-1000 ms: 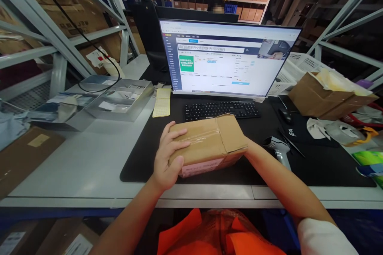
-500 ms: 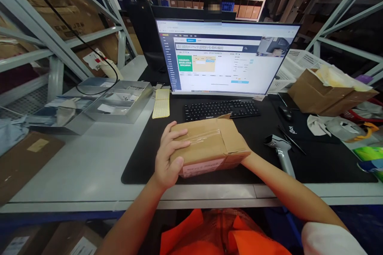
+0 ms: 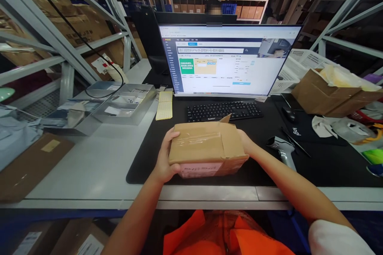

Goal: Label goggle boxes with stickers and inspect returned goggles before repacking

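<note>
A brown cardboard box [image 3: 200,143] with clear tape on top and a white label on its near side is between my hands, over the black desk mat [image 3: 143,163]. My left hand [image 3: 166,159] grips its left end, thumb at the near lower corner and fingers round the far side. Against the right end is my right hand [image 3: 244,143], its fingers mostly hidden behind the box. One flap corner sticks up at the box's far edge. Just beyond lies the black keyboard [image 3: 224,111]. A grey barcode scanner [image 3: 283,151] rests right of my right forearm.
A lit monitor [image 3: 221,63] stands behind the keyboard. Yellow label sheets [image 3: 164,105] and a grey open tray [image 3: 128,107] lie to the left. At right are a mouse [image 3: 289,114], a tape roll [image 3: 350,129] and an open carton [image 3: 323,93]. Another person's head shows above the monitor.
My left hand's fingers have slid from the box top to its left end. The box has turned slightly, its label side now facing me more squarely. My right hand shows more at the right end.
</note>
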`<act>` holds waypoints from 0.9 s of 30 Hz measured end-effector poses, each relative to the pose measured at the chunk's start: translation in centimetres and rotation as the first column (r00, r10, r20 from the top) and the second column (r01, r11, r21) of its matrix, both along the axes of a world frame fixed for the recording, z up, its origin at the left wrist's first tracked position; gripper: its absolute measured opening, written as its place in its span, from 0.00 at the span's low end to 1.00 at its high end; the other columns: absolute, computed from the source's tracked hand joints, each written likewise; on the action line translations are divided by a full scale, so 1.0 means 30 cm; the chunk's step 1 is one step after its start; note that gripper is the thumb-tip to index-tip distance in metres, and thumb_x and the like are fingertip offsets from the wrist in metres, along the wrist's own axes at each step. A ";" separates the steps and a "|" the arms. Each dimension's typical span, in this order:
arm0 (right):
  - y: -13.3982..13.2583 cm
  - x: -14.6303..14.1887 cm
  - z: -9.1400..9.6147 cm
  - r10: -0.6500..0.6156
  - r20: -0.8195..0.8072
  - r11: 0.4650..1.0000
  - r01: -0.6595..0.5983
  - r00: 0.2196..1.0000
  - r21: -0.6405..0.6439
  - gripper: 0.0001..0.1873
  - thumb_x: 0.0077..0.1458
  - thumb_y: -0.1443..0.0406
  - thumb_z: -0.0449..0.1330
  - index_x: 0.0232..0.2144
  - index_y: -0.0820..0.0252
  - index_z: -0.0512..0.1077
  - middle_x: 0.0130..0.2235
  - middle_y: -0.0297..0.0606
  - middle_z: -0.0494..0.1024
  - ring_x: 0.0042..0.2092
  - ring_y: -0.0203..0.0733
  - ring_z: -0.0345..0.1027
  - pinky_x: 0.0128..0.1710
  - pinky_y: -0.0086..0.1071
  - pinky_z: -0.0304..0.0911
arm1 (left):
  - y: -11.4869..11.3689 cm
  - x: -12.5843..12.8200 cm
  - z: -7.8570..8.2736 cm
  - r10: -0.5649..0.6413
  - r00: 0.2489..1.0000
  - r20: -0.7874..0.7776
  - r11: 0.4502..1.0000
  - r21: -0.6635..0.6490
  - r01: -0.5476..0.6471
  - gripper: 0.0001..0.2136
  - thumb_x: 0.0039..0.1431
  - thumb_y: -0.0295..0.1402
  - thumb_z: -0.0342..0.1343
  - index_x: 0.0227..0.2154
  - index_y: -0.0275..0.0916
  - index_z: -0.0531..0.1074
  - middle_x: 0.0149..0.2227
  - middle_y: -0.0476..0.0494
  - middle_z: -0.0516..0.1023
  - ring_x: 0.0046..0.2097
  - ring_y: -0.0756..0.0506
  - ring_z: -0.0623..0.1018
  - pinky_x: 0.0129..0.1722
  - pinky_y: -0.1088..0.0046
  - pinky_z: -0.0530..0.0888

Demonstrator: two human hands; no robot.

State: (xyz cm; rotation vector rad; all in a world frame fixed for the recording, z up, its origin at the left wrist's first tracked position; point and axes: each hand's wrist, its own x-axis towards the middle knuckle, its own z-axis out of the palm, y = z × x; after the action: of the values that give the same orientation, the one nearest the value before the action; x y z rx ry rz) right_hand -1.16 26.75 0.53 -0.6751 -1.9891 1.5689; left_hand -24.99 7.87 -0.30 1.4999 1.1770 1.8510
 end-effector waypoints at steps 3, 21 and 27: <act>0.001 0.027 0.034 0.072 0.025 0.995 -0.074 0.997 0.064 0.12 0.52 0.57 0.66 0.26 0.60 0.78 0.29 0.36 0.79 0.36 0.45 0.73 0.40 0.38 0.71 | -0.012 -0.008 0.001 0.003 1.000 0.027 0.999 0.037 -0.004 0.38 0.47 0.62 0.65 0.58 0.48 0.69 0.67 0.36 0.58 0.67 0.29 0.63 0.65 0.51 0.64; -0.003 0.124 0.133 0.172 0.131 0.985 -0.167 0.976 -0.044 0.27 0.56 0.46 0.62 0.21 0.61 0.65 0.22 0.29 0.61 0.25 0.32 0.52 0.24 0.27 0.47 | -0.006 0.012 0.001 0.014 0.796 0.604 1.000 -0.012 -0.008 0.38 0.44 0.61 0.67 0.52 0.40 0.73 0.52 0.34 0.78 0.51 0.32 0.79 0.50 0.55 0.78; -0.014 0.162 0.118 0.123 0.053 0.975 -0.111 0.991 -0.191 0.27 0.52 0.46 0.66 0.21 0.64 0.70 0.21 0.30 0.63 0.24 0.30 0.52 0.24 0.26 0.46 | -0.014 0.031 0.010 0.008 0.749 0.663 0.998 -0.046 0.031 0.36 0.45 0.59 0.66 0.52 0.40 0.74 0.52 0.36 0.78 0.50 0.34 0.80 0.48 0.59 0.79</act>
State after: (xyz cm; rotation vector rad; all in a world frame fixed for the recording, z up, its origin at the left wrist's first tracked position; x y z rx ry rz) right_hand 3.71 26.34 4.08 -0.6992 -1.9754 1.8440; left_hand -24.05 7.46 0.00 0.6812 0.8414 2.0613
